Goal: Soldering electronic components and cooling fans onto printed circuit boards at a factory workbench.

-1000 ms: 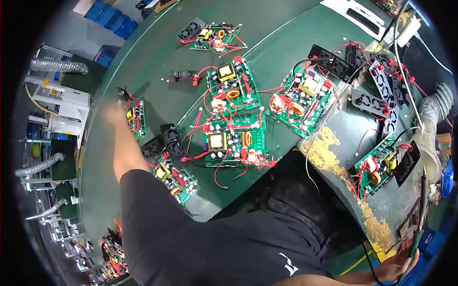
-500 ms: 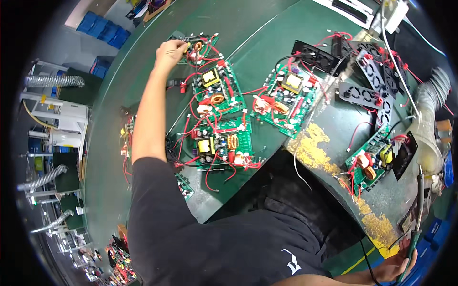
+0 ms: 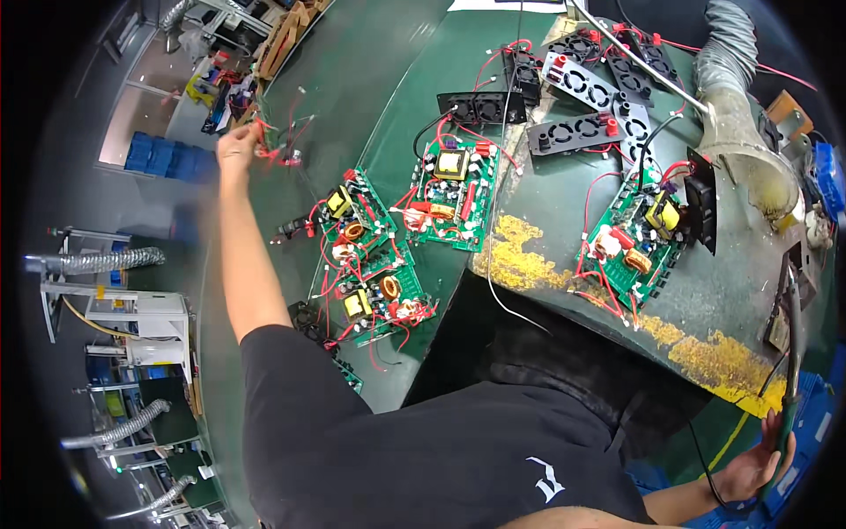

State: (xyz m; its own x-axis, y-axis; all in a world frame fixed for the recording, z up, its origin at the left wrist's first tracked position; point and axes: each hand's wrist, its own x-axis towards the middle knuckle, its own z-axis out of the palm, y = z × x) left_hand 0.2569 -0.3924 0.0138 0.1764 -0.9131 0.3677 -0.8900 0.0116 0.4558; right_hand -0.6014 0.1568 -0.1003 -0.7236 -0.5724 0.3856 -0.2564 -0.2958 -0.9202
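Observation:
My left hand (image 3: 238, 148) is stretched out to the far left, its fingers closed on a circuit board with red wires (image 3: 280, 152), which is smeared by motion. Nearer me lie two green circuit boards, one (image 3: 372, 231) partly over the other (image 3: 405, 286), with yellow transformers, copper coils and red leads. A third board (image 3: 476, 198) lies to their right. At the lower right my right hand (image 3: 749, 467) grips the green handle of a soldering iron (image 3: 793, 353), its metal shaft pointing up. Part of that hand is hidden behind the handle.
Black and grey fan panels (image 3: 577, 132) lie in a pile at the back right. Another circuit board (image 3: 630, 251) with a black panel sits on the worn yellow-edged bench (image 3: 696, 353). A fume duct (image 3: 745, 141) stands beside it. Blue bins (image 3: 167, 157) are at the far left.
My left hand has moved left and slightly away, taking the far circuit board off from beside the others. The view has shifted; my right hand still holds the soldering iron.

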